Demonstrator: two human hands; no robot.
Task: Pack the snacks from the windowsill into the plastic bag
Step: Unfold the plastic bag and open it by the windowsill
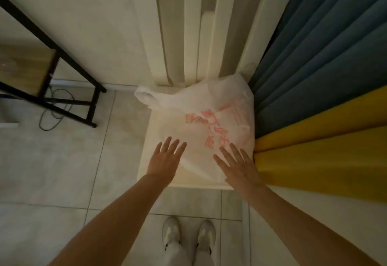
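I see the white plastic bag [201, 119] lying flat on the white ledge [188, 184], its long axis running away from me and its handles at the far-left corner. My 2 hands, left hand [165, 158] and right hand [238, 166], are over its near end, fingers straight and spread, gripping nothing. The blue-and-yellow curtain [314, 66] crowds the bag's right edge. Open tiled floor [62, 171] lies to the left, before the black table frame [62, 56].

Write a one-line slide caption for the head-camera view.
Open left hand and open right hand reach over a plastic bag.

Dim warm indoor light, soft faint shadows, overall slight blur, wide-angle bending at the edges
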